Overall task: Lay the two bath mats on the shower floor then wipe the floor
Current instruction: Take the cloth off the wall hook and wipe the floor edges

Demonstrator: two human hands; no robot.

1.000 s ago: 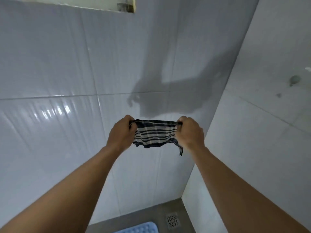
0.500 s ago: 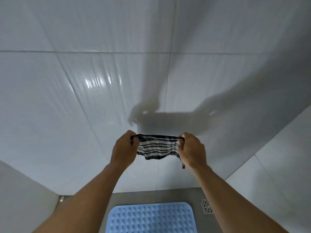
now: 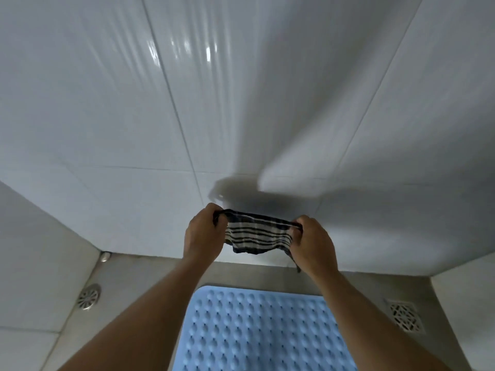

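A dark blue and white striped cloth (image 3: 257,235) is stretched in the air between my two hands, in front of the white tiled wall. My left hand (image 3: 203,234) grips its left end and my right hand (image 3: 312,243) grips its right end. Below them a light blue bath mat (image 3: 254,336) with raised bumps lies flat on the grey shower floor (image 3: 139,290). My forearms cross over the mat's left and right edges. Only one mat is in view.
A round metal drain (image 3: 89,296) sits in the floor at the left, and a square grated drain (image 3: 404,315) at the right. A small metal fitting (image 3: 105,256) is in the back left corner. White tiled walls close in the back and both sides.
The view has tipped downward, so more of the floor, the blue mat and both drains now show. My hands still hold the cloth stretched, now lower and nearer the floor.
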